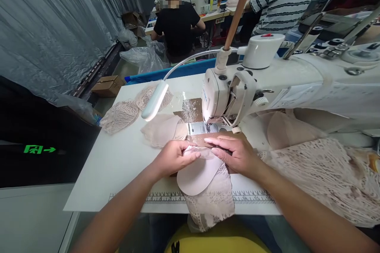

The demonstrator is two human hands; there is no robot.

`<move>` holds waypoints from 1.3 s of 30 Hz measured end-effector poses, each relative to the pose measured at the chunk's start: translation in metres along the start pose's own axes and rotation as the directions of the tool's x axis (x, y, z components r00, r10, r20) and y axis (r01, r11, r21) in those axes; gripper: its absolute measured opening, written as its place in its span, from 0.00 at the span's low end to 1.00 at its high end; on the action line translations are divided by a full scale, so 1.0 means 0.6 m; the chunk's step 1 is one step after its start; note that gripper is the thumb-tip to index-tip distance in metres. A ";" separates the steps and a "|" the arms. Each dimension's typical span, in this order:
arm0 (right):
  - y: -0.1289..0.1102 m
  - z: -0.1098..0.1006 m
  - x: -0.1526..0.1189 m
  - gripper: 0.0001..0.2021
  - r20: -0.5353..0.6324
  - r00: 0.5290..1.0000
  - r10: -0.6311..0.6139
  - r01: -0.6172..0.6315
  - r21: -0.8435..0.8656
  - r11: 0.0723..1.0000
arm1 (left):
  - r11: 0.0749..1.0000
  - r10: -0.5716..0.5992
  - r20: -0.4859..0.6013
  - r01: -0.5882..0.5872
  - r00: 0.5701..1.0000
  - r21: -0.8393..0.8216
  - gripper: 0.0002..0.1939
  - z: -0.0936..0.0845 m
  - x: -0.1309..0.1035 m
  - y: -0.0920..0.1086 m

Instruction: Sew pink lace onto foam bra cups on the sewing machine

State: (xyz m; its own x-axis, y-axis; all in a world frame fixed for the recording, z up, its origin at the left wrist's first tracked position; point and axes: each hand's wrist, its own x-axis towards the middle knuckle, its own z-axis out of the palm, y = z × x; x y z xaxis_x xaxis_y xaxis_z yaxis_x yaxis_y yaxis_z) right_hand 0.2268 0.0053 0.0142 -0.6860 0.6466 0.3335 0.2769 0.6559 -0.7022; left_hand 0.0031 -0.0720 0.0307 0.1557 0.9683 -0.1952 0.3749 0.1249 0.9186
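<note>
My left hand pinches the upper edge of a pale pink bra cup between thumb and fingers. Lace fabric joined to the cup hangs over the table's front edge. On the cup's other side, my right hand has its thumb and fingers closed at the same edge. A thin dark tool lies under its palm, mostly hidden. Just beyond both hands is the sewing machine, its needle area above a metal plate. Another cup with lace lies left of the plate.
More lace pieces lie at the table's far left. A lamp on a bendy neck hangs over them. Lace fabric is heaped at right. A printed ruler runs along the front edge. Two people sit beyond, near other machines.
</note>
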 end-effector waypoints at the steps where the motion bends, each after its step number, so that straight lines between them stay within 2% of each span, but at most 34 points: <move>1: -0.002 0.000 -0.001 0.17 -0.017 1.000 0.002 -0.003 -0.028 1.000 | 0.994 -0.008 -0.017 0.010 1.000 0.111 0.15 -0.013 -0.005 0.005; 3: -0.010 0.003 -0.002 0.17 -0.025 0.999 -0.036 0.034 -0.068 0.997 | 0.964 0.014 -0.115 0.017 0.993 0.267 0.16 -0.041 -0.007 0.015; 4: -0.016 0.007 -0.002 0.17 0.003 0.997 -0.082 0.082 -0.080 0.993 | 0.947 0.062 -0.185 0.001 0.981 0.321 0.15 -0.054 -0.003 0.017; 5: -0.024 0.012 -0.001 0.16 0.059 0.988 -0.144 0.149 -0.088 0.985 | 0.924 0.126 -0.242 -0.025 0.962 0.380 0.14 -0.067 0.007 0.017; 7: -0.038 0.025 0.001 0.15 0.234 0.934 -0.270 0.299 -0.100 0.949 | 0.861 0.236 -0.303 -0.055 0.923 0.505 0.16 -0.087 0.036 0.011; 8: -0.043 0.030 0.002 0.14 0.328 0.895 -0.303 0.354 -0.106 0.929 | 0.842 0.232 -0.300 -0.037 0.925 0.538 0.20 -0.095 0.053 0.005; 10: -0.046 0.034 0.001 0.12 0.479 0.829 -0.289 0.390 -0.123 0.913 | 0.856 0.124 -0.290 0.046 0.949 0.515 0.24 -0.104 0.084 -0.008; 12: -0.038 0.024 -0.005 0.09 0.529 0.829 -0.180 0.313 -0.174 0.934 | 0.886 0.011 -0.266 0.114 0.964 0.450 0.18 -0.107 0.101 -0.020; 14: -0.026 0.001 -0.014 0.10 0.507 0.862 0.005 0.143 -0.254 0.957 | 0.915 -0.041 -0.216 0.124 0.976 0.385 0.09 -0.104 0.101 -0.027; 16: -0.018 -0.026 -0.020 0.10 0.478 0.863 0.165 -0.017 -0.299 0.954 | 0.944 -0.064 -0.153 0.110 0.986 0.310 0.10 -0.097 0.089 -0.029; 17: -0.017 -0.037 -0.020 0.09 0.475 0.855 0.207 -0.077 -0.278 0.958 | 0.961 -0.066 -0.121 0.096 0.990 0.261 0.12 -0.092 0.080 -0.027; 20: -0.025 -0.048 -0.002 0.06 0.394 0.881 0.264 -0.252 -0.083 0.964 | 0.998 -0.067 -0.047 0.067 0.997 0.001 0.14 -0.073 0.058 -0.018; 23: -0.036 -0.023 0.031 0.14 0.268 0.899 0.346 -0.378 0.075 0.923 | 0.951 -0.086 0.008 0.085 0.996 -0.297 0.16 -0.056 0.049 -0.011; 25: -0.039 0.002 0.049 0.12 0.255 0.902 0.348 -0.386 0.116 0.915 | 0.924 -0.066 0.042 0.077 0.997 -0.374 0.16 -0.050 0.048 -0.012; 27: -0.038 0.023 0.058 0.10 0.238 0.915 0.326 -0.370 0.169 0.914 | 0.936 -0.020 0.069 0.043 0.997 -0.351 0.15 -0.050 0.047 -0.015; 31: -0.034 0.043 0.056 0.15 0.191 0.941 0.281 -0.324 0.262 0.909 | 0.989 0.115 0.009 -0.114 0.993 -0.092 0.09 -0.058 0.039 -0.015; 34: -0.035 0.044 0.050 0.17 0.194 0.944 0.266 -0.314 0.288 0.905 | 0.979 0.198 -0.006 -0.198 0.980 0.046 0.19 -0.054 0.034 -0.009; 36: -0.036 0.044 0.048 0.17 0.199 0.944 0.263 -0.313 0.290 0.904 | 0.981 0.183 0.015 -0.183 0.983 0.067 0.19 -0.045 0.035 -0.007; 39: -0.035 0.043 0.047 0.14 0.186 0.957 0.223 -0.272 0.308 0.912 | 0.994 0.096 0.075 -0.093 0.993 -0.052 0.14 -0.033 0.041 -0.010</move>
State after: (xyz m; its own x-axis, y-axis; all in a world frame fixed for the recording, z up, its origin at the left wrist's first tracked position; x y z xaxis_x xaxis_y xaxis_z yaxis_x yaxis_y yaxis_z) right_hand 0.1845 -0.0004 0.0220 -0.7203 0.6922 0.0456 0.2321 0.3024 -0.9245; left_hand -0.0137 -0.0449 0.0270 0.2594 0.9568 -0.1311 0.3105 0.0460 0.9495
